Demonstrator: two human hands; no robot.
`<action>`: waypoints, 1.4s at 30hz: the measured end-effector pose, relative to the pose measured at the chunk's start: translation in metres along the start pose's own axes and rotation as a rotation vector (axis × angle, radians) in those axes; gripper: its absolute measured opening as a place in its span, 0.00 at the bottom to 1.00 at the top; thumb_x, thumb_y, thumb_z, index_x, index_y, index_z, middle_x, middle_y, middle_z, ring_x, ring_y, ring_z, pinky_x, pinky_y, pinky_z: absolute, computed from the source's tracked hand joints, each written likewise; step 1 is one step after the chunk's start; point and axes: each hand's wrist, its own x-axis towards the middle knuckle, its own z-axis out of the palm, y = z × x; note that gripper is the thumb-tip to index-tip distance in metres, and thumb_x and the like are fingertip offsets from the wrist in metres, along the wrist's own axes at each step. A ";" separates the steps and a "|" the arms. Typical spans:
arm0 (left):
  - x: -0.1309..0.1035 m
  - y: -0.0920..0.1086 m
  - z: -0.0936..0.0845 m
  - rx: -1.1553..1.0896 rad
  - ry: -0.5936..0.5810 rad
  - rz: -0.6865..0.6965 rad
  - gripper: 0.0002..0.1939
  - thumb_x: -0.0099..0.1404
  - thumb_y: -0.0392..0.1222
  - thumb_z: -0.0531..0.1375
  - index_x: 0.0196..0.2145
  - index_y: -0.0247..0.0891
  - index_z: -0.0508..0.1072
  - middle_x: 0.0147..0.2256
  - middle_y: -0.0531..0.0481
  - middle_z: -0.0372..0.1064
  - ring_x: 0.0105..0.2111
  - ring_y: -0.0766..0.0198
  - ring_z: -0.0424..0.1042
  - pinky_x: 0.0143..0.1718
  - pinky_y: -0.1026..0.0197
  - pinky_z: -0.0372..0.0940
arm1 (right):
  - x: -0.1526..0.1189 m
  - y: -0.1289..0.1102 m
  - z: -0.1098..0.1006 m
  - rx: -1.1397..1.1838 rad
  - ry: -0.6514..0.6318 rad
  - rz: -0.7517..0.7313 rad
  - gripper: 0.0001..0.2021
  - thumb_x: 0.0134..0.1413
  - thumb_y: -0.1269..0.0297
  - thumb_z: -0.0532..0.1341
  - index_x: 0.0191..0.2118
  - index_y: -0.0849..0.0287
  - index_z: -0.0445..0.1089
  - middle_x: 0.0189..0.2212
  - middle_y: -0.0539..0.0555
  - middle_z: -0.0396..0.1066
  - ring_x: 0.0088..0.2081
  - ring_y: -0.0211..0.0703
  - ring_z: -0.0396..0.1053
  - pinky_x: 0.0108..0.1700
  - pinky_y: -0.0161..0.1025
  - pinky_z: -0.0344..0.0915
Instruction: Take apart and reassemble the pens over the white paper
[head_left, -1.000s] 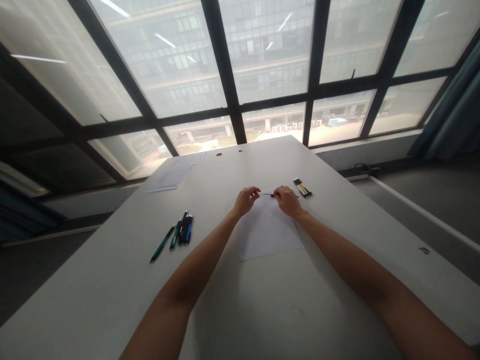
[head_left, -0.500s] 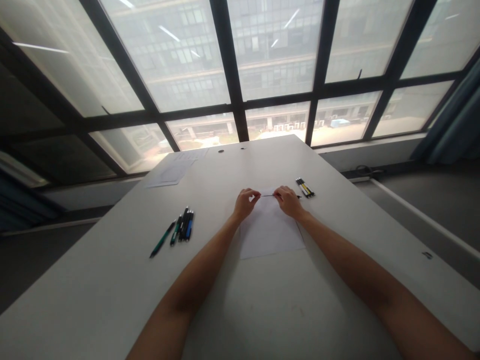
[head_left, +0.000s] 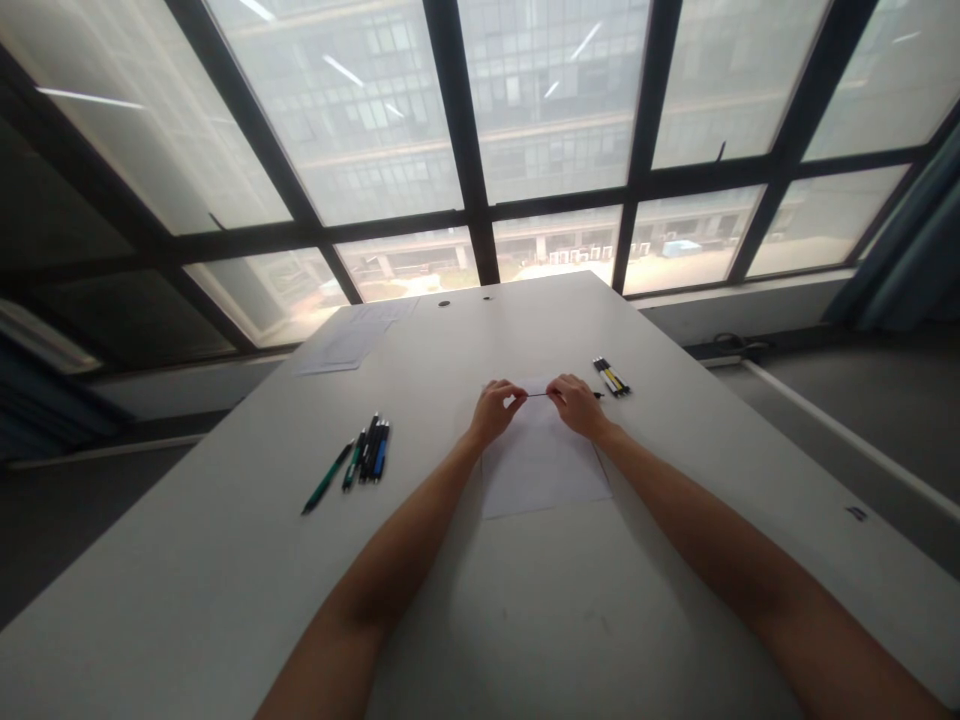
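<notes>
Over the far part of a white paper sheet (head_left: 544,470), my left hand (head_left: 496,410) and my right hand (head_left: 576,404) face each other. A thin dark rod (head_left: 537,395) spans the short gap between them. The fingertips of my left hand pinch its left end, and those of my right hand pinch it on the right. A small dark tip (head_left: 598,395) shows just beyond my right hand; whether it belongs to the rod is hidden by the hand. The sheet lies flat on the white table (head_left: 525,610).
Several dark, green and blue pens (head_left: 373,450) lie at the left, with a green pen (head_left: 328,478) beside them. Pens with yellow and white parts (head_left: 612,377) lie right of my right hand. More papers (head_left: 345,345) rest at the far left, before the windows.
My left hand has shifted slightly right, towards my right hand, and the visible stretch of rod between them is a little shorter. My right hand has hardly moved.
</notes>
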 end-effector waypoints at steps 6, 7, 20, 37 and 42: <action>-0.001 0.004 -0.001 -0.001 -0.041 0.049 0.07 0.67 0.42 0.61 0.37 0.41 0.80 0.36 0.48 0.75 0.39 0.60 0.70 0.47 0.56 0.63 | 0.000 -0.005 0.001 0.060 -0.076 -0.072 0.05 0.61 0.72 0.59 0.37 0.57 0.71 0.35 0.54 0.73 0.40 0.45 0.67 0.45 0.40 0.60; -0.001 0.005 -0.001 -0.005 -0.045 0.058 0.07 0.67 0.43 0.61 0.37 0.41 0.80 0.36 0.48 0.75 0.39 0.60 0.70 0.47 0.56 0.63 | 0.000 -0.005 0.001 0.070 -0.083 -0.078 0.05 0.61 0.73 0.60 0.38 0.57 0.72 0.36 0.54 0.73 0.40 0.45 0.67 0.45 0.40 0.60; 0.020 -0.012 -0.040 0.021 -0.127 -0.286 0.13 0.67 0.41 0.58 0.45 0.37 0.79 0.39 0.46 0.77 0.34 0.62 0.73 0.41 0.60 0.67 | 0.000 0.003 0.005 0.037 -0.046 -0.055 0.05 0.60 0.72 0.60 0.35 0.57 0.72 0.34 0.54 0.74 0.39 0.45 0.68 0.45 0.40 0.61; 0.010 -0.036 -0.049 0.067 -0.517 -0.194 0.05 0.52 0.39 0.64 0.28 0.40 0.80 0.29 0.49 0.74 0.27 0.63 0.69 0.31 0.64 0.64 | 0.000 0.005 0.005 0.030 -0.049 -0.020 0.05 0.60 0.72 0.59 0.35 0.57 0.72 0.34 0.54 0.74 0.38 0.45 0.68 0.45 0.40 0.61; 0.011 -0.030 -0.051 -0.050 -0.465 -0.184 0.05 0.53 0.42 0.64 0.28 0.39 0.79 0.27 0.49 0.74 0.28 0.62 0.69 0.33 0.62 0.65 | -0.001 0.006 0.004 0.032 -0.036 -0.022 0.05 0.60 0.72 0.60 0.35 0.57 0.72 0.34 0.54 0.74 0.38 0.45 0.68 0.45 0.41 0.61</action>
